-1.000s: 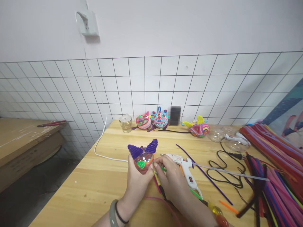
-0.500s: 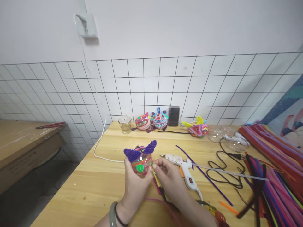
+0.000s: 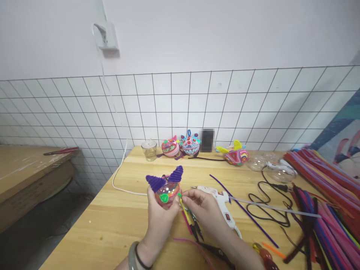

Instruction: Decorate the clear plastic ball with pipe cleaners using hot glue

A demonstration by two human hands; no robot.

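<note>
My left hand (image 3: 161,213) is closed around a clear plastic ball (image 3: 172,188) wrapped with coloured pipe cleaners. Two purple fuzzy wing shapes (image 3: 176,174) stick up from its top, and a green pipe-cleaner spiral (image 3: 164,198) sits on its front. At the ball's right side, my right hand (image 3: 198,202) pinches a small green pipe-cleaner piece (image 3: 180,195) between thumb and forefinger; the fingers partly hide it. Under the hands lie yellow-and-black handled pliers (image 3: 189,219). A white hot glue gun (image 3: 225,204) rests beyond my right hand, partly covered by it.
Along the back stand a glass cup (image 3: 149,150), several decorated balls (image 3: 190,145) and a blurred dark rectangle (image 3: 207,140). Clear ball shells (image 3: 278,173) and bundles of pipe cleaners (image 3: 332,183) lie at right. A black cable (image 3: 261,210) and purple stem (image 3: 253,219) cross the tabletop.
The ball has tilted and shifted slightly left in my left hand. My right hand stays at its side, moved a little, and more of the pliers shows beneath. The camera view has shifted slightly.
</note>
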